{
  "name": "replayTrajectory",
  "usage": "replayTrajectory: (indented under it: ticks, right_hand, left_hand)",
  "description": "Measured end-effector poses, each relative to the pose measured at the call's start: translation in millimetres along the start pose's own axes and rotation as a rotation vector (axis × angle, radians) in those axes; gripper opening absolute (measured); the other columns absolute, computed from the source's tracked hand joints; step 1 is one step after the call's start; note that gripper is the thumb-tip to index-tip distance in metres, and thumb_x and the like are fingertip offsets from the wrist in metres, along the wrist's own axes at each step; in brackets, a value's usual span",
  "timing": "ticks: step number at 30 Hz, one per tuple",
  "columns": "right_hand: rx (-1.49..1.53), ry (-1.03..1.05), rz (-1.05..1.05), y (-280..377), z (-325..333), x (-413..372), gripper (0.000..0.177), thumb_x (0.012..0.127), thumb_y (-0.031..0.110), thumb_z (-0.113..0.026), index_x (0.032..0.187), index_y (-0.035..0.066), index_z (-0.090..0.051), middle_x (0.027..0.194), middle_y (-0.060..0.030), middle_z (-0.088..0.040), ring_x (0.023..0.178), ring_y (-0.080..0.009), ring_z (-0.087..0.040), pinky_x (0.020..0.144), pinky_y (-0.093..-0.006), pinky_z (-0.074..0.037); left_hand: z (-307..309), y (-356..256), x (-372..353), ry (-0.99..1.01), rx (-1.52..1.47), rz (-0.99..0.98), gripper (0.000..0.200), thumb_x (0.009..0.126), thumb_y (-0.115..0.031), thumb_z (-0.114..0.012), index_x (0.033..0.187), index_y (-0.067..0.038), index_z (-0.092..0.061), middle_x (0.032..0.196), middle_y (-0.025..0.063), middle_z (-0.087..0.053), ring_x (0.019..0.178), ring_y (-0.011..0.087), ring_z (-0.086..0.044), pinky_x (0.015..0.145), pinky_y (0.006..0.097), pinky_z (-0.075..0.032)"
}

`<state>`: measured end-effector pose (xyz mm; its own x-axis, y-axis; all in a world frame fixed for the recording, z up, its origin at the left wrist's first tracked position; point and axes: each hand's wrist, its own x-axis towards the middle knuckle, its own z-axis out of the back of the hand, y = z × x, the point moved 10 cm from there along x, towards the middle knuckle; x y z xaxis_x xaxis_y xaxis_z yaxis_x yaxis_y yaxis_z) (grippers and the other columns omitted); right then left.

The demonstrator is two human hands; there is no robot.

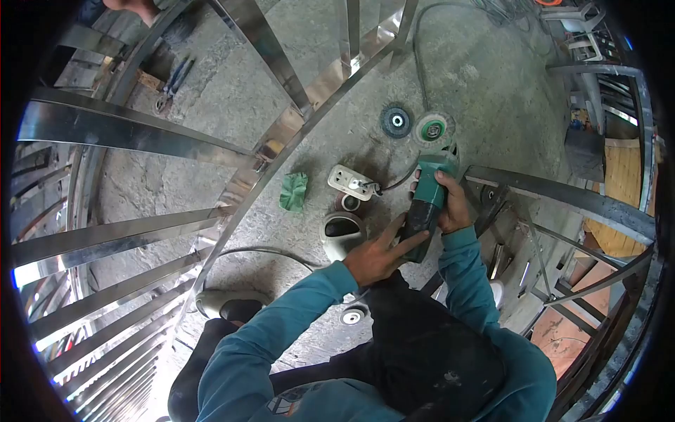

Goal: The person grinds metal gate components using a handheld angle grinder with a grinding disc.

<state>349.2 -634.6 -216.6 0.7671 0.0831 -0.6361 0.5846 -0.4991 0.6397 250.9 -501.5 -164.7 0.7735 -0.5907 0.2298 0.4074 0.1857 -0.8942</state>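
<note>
A green and black angle grinder (427, 200) lies across both my hands above the concrete floor. My right hand (453, 202) is wrapped around its green front part, with the thumb on top. My left hand (380, 254) grips the black rear body, fingers spread along it. Beyond the grinder's head is a round disc with a green centre (432, 129); whether it is mounted cannot be told. Beside that disc, a dark abrasive disc (396, 122) lies on the floor. Left of the grinder sits a white power strip (350, 183) with a plug in it.
A curved metal frame with shiny bars (232, 211) spans the left side. At right stands a dark metal frame (562, 200). A crumpled green piece (293, 192), a small white disc (353, 316) and pliers (169, 88) lie on the floor. Another person's foot (137, 8) shows top left.
</note>
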Motion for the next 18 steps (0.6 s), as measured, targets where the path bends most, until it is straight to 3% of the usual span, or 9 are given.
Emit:
replayTrajectory:
  ticks: [2, 5, 8, 11, 13, 18]
  right_hand:
    - [-0.039, -0.009, -0.005, 2, 5, 4, 0.041, 0.091, 0.024, -0.068, 0.119, -0.003, -0.056, 0.104, -0.0135, -0.066, 0.087, -0.0263, -0.071, 0.074, -0.0388, -0.063]
    - [-0.008, -0.031, -0.014, 4, 10, 12, 0.039, 0.091, 0.025, -0.067, 0.117, -0.002, -0.057, 0.102, -0.0133, -0.066, 0.082, -0.0261, -0.071, 0.069, -0.0385, -0.063]
    - [-0.085, -0.146, -0.045, 9, 23, 15, 0.038, 0.090, 0.026, -0.069, 0.113, -0.001, -0.058, 0.098, -0.0128, -0.066, 0.079, -0.0259, -0.071, 0.064, -0.0380, -0.062]
    - [-0.152, -0.210, -0.098, 14, 27, 18, 0.036, 0.088, 0.023, -0.071, 0.113, -0.001, -0.058, 0.096, -0.0132, -0.066, 0.077, -0.0258, -0.070, 0.064, -0.0372, -0.062]
    - [-0.502, -0.244, 0.082, 52, 9, 15, 0.040, 0.086, 0.022, -0.073, 0.114, -0.001, -0.058, 0.093, -0.0135, -0.066, 0.075, -0.0255, -0.070, 0.064, -0.0378, -0.061]
    - [-0.599, -0.130, 0.077, 95, -25, 42, 0.038, 0.085, 0.016, -0.073, 0.116, -0.001, -0.059, 0.093, -0.0141, -0.067, 0.072, -0.0264, -0.069, 0.062, -0.0372, -0.059]
  left_hand:
    - [-5, 1, 8, -0.098, -0.192, 0.073, 0.083, 0.080, 0.000, -0.076, 0.153, -0.024, -0.043, 0.150, 0.0303, -0.032, 0.127, 0.0450, -0.055, 0.099, 0.0446, -0.056]
    - [4, -1, 19, -0.121, -0.295, 0.064, 0.084, 0.079, 0.003, -0.075, 0.152, -0.024, -0.042, 0.152, 0.0286, -0.027, 0.134, 0.0479, -0.047, 0.107, 0.0469, -0.050]
    - [-5, 11, 24, -0.057, -0.409, 0.079, 0.081, 0.083, 0.001, -0.073, 0.150, -0.029, -0.041, 0.151, 0.0278, -0.024, 0.127, 0.0525, -0.051, 0.106, 0.0494, -0.051]
    - [-15, 12, 30, -0.047, -0.400, 0.107, 0.087, 0.081, 0.002, -0.075, 0.154, -0.024, -0.034, 0.151, 0.0286, -0.026, 0.132, 0.0521, -0.046, 0.107, 0.0483, -0.050]
    - [-24, 21, 37, -0.070, -0.420, 0.122, 0.089, 0.082, 0.000, -0.074, 0.155, -0.025, -0.030, 0.151, 0.0294, -0.026, 0.131, 0.0532, -0.046, 0.106, 0.0495, -0.050]
    - [-17, 18, 81, -0.136, -0.431, 0.181, 0.098, 0.084, -0.011, -0.077, 0.159, -0.023, -0.016, 0.151, 0.0324, -0.025, 0.136, 0.0546, -0.039, 0.110, 0.0525, -0.045]
